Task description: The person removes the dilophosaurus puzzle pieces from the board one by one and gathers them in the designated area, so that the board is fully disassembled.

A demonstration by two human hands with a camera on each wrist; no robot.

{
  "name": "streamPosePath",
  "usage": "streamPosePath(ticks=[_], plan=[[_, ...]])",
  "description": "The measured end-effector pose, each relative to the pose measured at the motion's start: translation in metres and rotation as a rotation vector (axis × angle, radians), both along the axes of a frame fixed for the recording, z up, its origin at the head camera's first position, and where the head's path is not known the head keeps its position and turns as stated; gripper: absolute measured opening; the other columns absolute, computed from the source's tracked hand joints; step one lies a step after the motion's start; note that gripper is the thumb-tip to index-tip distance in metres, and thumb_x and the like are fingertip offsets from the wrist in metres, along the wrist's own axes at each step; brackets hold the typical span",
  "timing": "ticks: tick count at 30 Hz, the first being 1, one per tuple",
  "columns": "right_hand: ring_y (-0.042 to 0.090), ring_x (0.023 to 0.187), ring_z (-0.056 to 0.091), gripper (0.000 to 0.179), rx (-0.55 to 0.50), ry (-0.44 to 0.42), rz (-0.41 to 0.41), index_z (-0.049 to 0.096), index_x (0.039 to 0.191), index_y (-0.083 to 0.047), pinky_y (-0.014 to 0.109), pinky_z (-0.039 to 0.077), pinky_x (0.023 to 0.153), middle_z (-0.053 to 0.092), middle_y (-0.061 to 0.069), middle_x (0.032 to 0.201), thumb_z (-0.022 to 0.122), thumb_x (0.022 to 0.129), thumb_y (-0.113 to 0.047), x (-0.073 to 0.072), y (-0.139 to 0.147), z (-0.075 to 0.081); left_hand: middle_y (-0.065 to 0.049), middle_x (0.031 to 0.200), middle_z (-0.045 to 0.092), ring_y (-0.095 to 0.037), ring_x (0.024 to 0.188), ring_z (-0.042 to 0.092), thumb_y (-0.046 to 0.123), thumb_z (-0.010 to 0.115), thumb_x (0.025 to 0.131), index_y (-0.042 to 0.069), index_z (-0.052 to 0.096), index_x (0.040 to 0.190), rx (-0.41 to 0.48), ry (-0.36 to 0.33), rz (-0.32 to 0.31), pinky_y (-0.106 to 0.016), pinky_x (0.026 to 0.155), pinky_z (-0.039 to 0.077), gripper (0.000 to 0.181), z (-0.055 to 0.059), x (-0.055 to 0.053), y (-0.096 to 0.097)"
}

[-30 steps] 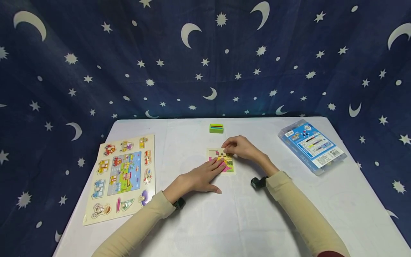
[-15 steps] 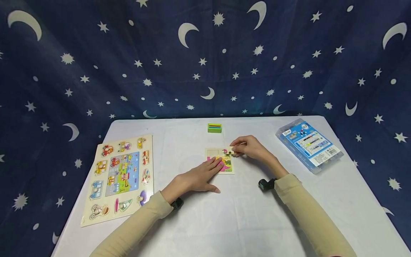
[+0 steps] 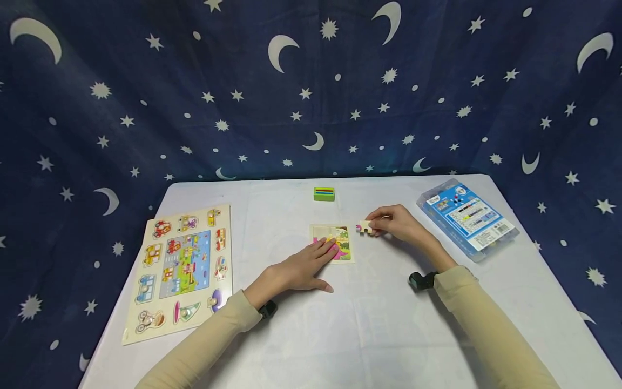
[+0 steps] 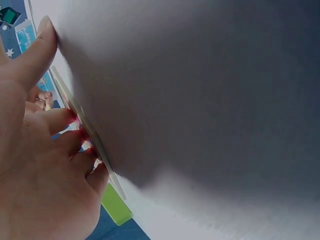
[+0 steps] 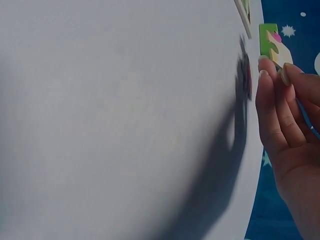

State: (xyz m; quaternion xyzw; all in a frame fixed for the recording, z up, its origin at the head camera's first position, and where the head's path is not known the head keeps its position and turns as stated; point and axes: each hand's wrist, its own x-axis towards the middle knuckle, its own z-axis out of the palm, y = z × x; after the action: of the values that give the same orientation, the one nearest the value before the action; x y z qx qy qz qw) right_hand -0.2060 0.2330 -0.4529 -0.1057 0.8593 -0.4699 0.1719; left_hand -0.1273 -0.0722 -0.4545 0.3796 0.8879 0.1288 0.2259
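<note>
A small square jigsaw puzzle [image 3: 320,231] in a pale wooden frame lies mid-table, its upper left showing bare wood beside a pink and green picture. Across its lower left rests my left hand [image 3: 303,266], fingers stretched over the picture and thumb out on the cloth. The left wrist view shows those fingertips on top of the board's edge [image 4: 95,137]. To the right of the frame, my right hand [image 3: 396,222] pinches a cream puzzle piece [image 3: 364,227] with a pink patch between thumb and fingers. In the right wrist view the piece [image 5: 281,52] is held above the tabletop.
A large wooden peg puzzle [image 3: 221,281] with vehicle pieces lies at the left. Behind the small puzzle stands a green box [image 3: 324,197] with coloured stripes. A clear plastic case [image 3: 468,220] with a blue label lies back right. A star-patterned curtain [image 3: 243,65] hangs behind.
My right hand has lifted the cream puzzle piece out of the frame and carried it to the right. More bare wood shows along the frame's top. My left hand stays on the puzzle.
</note>
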Motion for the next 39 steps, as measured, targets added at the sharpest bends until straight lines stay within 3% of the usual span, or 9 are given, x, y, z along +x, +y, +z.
streamPosePath(ticks=[9, 22, 30, 39], plan=[[0.017, 0.076, 0.070, 0.025, 0.040, 0.038, -0.022, 0.073, 0.118, 0.003, 0.028, 0.057, 0.066, 0.076, 0.013, 0.090, 0.067, 0.099, -0.012, -0.003, 0.021, -0.004, -0.008, 0.175, 0.004, -0.027, 0.161, 0.000, 0.053, 0.068, 0.095, 0.010, 0.016, 0.166, 0.012, 0.014, -0.004, -0.045, 0.130, 0.013, 0.098, -0.001, 0.001, -0.001], [0.016, 0.073, 0.066, 0.025, 0.112, -0.014, -0.049, 0.072, 0.121, 0.003, 0.025, 0.055, 0.063, 0.076, 0.010, 0.088, 0.065, 0.101, -0.011, -0.010, 0.040, -0.005, -0.008, 0.175, 0.004, -0.028, 0.161, 0.001, 0.052, 0.069, 0.095, 0.010, 0.018, 0.165, 0.011, 0.009, 0.001, -0.046, 0.130, 0.014, 0.097, -0.001, 0.001, 0.000], [0.017, 0.071, 0.064, 0.024, 0.140, -0.019, -0.063, 0.073, 0.119, 0.003, 0.026, 0.056, 0.062, 0.076, 0.010, 0.086, 0.065, 0.100, -0.010, -0.014, 0.038, -0.003, -0.008, 0.175, 0.002, -0.028, 0.161, 0.001, 0.053, 0.068, 0.095, 0.010, 0.016, 0.166, -0.005, 0.012, 0.001, -0.045, 0.130, 0.013, 0.098, 0.003, 0.002, -0.001], [0.018, 0.070, 0.059, 0.022, 0.251, 0.040, -0.056, 0.076, 0.116, 0.000, 0.025, 0.051, 0.058, 0.071, 0.009, 0.085, 0.068, 0.099, -0.011, -0.016, 0.033, -0.005, -0.006, 0.175, 0.003, -0.026, 0.162, 0.000, 0.054, 0.068, 0.095, 0.012, 0.015, 0.166, -0.023, 0.016, 0.005, -0.042, 0.131, 0.012, 0.098, 0.002, 0.002, 0.000]])
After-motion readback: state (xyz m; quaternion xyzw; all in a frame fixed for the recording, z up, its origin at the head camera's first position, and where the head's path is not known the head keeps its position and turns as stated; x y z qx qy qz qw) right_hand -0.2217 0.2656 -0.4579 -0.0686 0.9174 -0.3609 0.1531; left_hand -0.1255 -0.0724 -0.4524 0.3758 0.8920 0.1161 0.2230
